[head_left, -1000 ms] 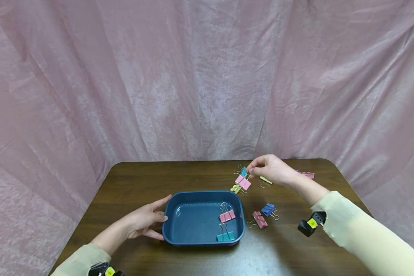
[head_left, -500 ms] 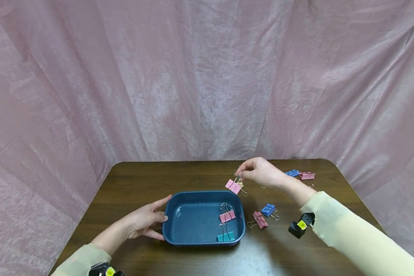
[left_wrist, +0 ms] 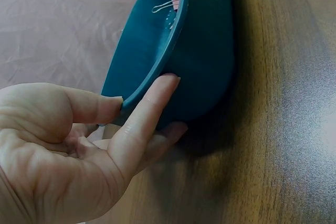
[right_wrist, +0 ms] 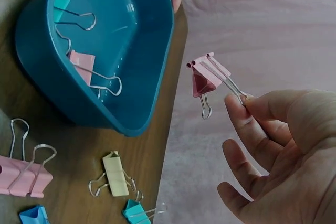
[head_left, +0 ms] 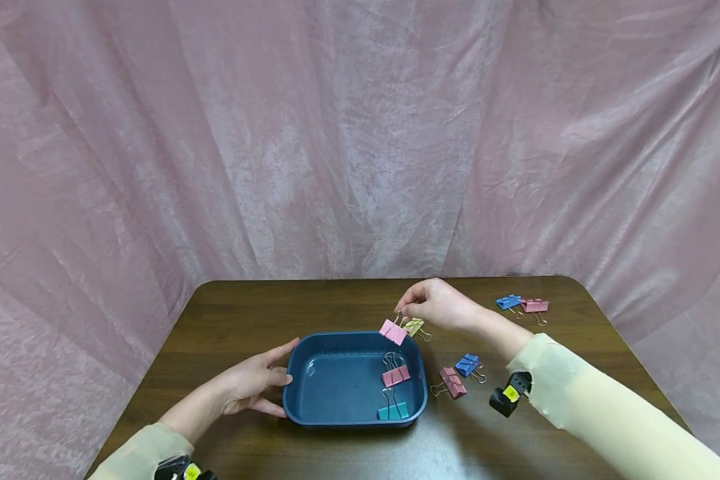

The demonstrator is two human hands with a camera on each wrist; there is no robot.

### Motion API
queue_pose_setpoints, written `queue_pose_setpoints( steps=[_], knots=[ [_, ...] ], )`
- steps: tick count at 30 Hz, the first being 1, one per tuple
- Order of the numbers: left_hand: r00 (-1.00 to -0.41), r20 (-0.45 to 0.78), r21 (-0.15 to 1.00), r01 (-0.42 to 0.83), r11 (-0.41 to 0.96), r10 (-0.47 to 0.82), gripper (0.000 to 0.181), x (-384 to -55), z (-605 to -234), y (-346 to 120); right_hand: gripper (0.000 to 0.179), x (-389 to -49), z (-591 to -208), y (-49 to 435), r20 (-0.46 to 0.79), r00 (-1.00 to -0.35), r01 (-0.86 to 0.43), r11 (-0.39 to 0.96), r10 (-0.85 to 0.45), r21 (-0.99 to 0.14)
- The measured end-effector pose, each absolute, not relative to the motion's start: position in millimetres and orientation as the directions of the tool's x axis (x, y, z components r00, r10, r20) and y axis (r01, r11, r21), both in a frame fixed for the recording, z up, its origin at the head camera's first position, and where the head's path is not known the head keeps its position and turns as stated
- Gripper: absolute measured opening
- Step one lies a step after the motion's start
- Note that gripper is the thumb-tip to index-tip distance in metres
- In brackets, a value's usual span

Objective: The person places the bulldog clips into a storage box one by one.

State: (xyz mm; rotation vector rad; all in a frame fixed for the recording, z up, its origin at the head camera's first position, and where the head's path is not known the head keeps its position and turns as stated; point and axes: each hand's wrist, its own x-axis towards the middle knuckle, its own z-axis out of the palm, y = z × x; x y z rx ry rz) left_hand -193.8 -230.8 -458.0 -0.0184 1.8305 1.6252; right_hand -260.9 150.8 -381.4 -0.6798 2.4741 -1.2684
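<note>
My right hand [head_left: 441, 303] pinches the wire handle of a light pink binder clip [head_left: 393, 331] between thumb and index finger. The clip hangs over the far right corner of a blue plastic tray [head_left: 354, 424]; its other handle dangles in the right wrist view. My left hand [head_left: 255, 381] holds the tray's left end, thumb [left_wrist: 107, 109] at the rim and other fingers [left_wrist: 149, 103] along the outer wall. Inside the tray, at its right side, lie a pink binder clip [head_left: 395, 376] and a teal one [head_left: 393, 411].
Right of the tray lie a darker pink clip [head_left: 452, 383] and a blue clip [head_left: 468, 364]. A yellow clip [head_left: 415, 326] and a teal clip [right_wrist: 137, 212] sit beyond its corner. Farther back are another blue clip [head_left: 508, 302] and pink clip [head_left: 535, 305]. A pink curtain [head_left: 360, 167] hangs behind the table.
My right hand has lifted the light pink clip from the cluster at the back and carried it left and nearer, over the tray's corner. The left hand and tray stay nearly still.
</note>
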Motion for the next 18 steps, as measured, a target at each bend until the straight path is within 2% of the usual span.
queue_pose_setpoints(
  steps=[9,18],
  knots=[
    [-0.770,-0.481,0.877,-0.429,0.217,0.420,0.077,-193.8,-458.5,-230.9,0.014,-258.3,-389.9,136.8,-0.060,-0.838,-0.280,0.521,-0.542,-0.806],
    [-0.769,-0.480,0.877,-0.428,0.216,0.422,0.076,-193.8,-457.3,-230.8,0.016,-250.6,-398.0,122.6,-0.052,-0.818,-0.368,0.590,-0.573,-0.718]
  ],
)
